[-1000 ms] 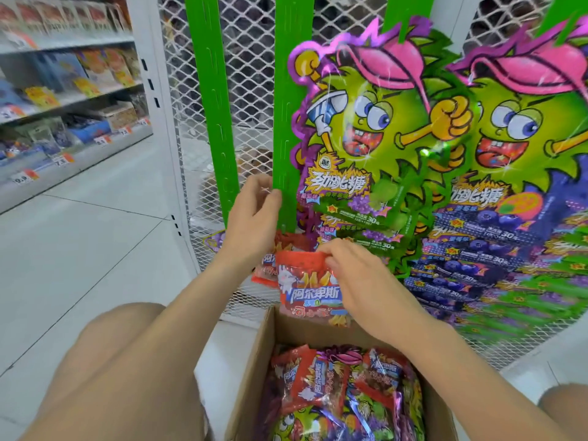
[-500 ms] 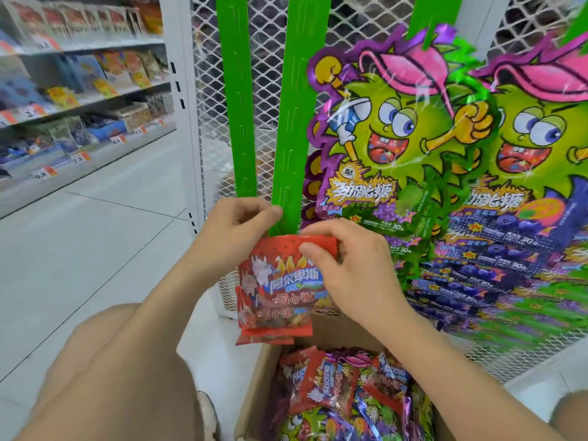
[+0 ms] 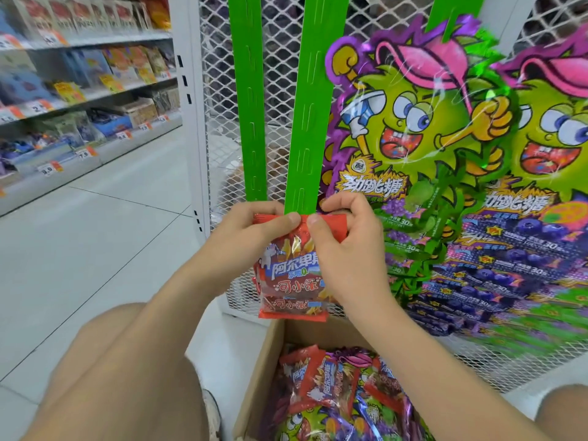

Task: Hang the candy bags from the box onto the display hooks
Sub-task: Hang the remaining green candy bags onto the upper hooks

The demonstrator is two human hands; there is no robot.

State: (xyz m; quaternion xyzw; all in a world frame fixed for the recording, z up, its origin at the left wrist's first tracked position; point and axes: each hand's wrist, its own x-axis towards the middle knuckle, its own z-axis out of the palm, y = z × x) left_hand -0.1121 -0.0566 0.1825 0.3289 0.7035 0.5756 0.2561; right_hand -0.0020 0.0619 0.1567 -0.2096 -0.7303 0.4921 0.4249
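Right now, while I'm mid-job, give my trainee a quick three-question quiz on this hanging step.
1. True or false: the left hand and the right hand both pinch the top of the red candy bag.
2. The bag's top edge is held at: A) a shelf price tag B) the lower end of a green strip C) the floor.
3. Fill in: the open cardboard box holds more candy ____.
Key: 1 true; 2 B; 3 bags.

Open aisle floor [image 3: 95, 249] leftward
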